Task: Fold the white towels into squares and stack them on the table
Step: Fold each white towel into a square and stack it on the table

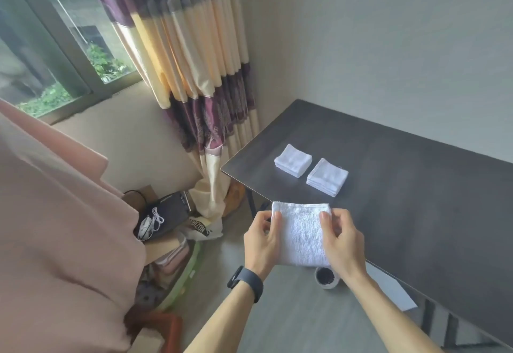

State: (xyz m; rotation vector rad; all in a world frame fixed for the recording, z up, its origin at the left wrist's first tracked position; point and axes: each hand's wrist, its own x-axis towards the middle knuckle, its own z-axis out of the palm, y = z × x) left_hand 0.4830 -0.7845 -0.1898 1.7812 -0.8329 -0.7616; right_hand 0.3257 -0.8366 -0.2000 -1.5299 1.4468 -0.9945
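Note:
A folded white towel [302, 234] hangs in the air just off the near edge of the dark table [416, 186]. My left hand [262, 241] pinches its left side and my right hand [342, 237] pinches its right side, thumbs on top. Farther back on the table lie two folded white squares: one towel [293, 160] on the left and a small stack of towels [327, 177] right beside it, not touching.
A purple and cream curtain [200, 74] hangs left of the table by a window. Clutter, a black box [169, 213] and cables sit on the floor at left. A small pot [327, 277] stands on the floor under the table edge. Pink fabric [55, 227] fills the left side.

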